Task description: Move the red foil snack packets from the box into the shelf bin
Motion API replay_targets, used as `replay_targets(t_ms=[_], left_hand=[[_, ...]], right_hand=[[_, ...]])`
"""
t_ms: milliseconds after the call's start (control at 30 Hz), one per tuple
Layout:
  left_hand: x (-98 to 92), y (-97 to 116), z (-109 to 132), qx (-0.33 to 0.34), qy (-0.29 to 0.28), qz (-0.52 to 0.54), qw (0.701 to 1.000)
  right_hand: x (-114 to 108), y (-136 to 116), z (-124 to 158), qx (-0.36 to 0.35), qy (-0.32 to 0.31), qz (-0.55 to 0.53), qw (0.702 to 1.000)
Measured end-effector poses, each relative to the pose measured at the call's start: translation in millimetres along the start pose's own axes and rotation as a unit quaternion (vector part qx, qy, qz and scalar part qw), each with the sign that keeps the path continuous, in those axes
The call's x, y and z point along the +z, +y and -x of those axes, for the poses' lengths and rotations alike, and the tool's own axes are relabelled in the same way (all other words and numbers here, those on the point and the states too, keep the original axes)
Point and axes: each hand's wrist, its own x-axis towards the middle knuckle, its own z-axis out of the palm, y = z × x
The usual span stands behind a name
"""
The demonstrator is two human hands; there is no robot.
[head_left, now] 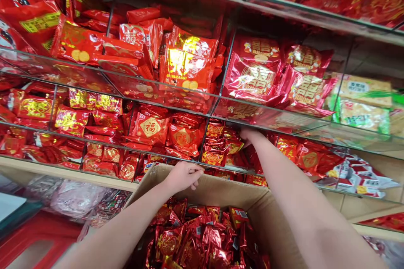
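A brown cardboard box [217, 191] sits in front of me, filled with shiny red snack packets [195, 235]. My left hand [184, 175] grips the box's far rim, fingers curled over the edge. My right hand [249, 135] reaches into a glass shelf bin of small red and gold packets [217, 147]; its fingers are hidden among them.
Glass shelves with dividers [221, 71] hold red wrapped sweets in several rows. Green and yellow packets [362, 105] lie at the right. A wooden ledge [63, 172] runs below the shelves. Clear plastic bags [75, 197] and a red surface [38, 235] sit at the lower left.
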Motion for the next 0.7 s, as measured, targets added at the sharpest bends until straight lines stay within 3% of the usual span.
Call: replay_targets(t_ms=[233,333,400,433,500,567,633,700], left_hand=[[-3.8,4.5,0.4,0.002,-0.008,-0.002,1.000],[-3.9,5.9,-0.1,0.004,-0.016,-0.005,1.000],[-2.4,6.8,-0.9,0.006,-0.023,-0.004,1.000],[-1.4,7.3,-1.5,0.002,-0.028,-0.001,1.000],[0.4,8.4,-2.3,-0.003,-0.031,0.003,1.000],[1.5,9.3,-2.2,-0.007,-0.030,0.000,1.000],[1.7,9.3,-1.2,-0.001,-0.033,-0.008,0.999],[1.7,8.0,-0.1,0.013,-0.039,-0.009,0.999]], right_hand=[[-29.4,-18.3,19.8,0.067,-0.067,0.108,0.990],[-48.1,-26.8,58.5,0.063,-0.053,0.147,0.986],[-56.6,-30.5,95.7,-0.004,-0.049,0.167,0.985],[-57.9,-31.2,116.4,-0.031,-0.094,0.155,0.983],[-52.6,-29.6,158.7,-0.073,-0.247,0.089,0.962],[-36.7,-23.4,198.2,-0.085,-0.402,0.025,0.911],[-15.0,-13.7,230.2,-0.112,-0.480,-0.015,0.870],[5.2,-3.1,252.6,-0.106,-0.503,-0.051,0.856]])
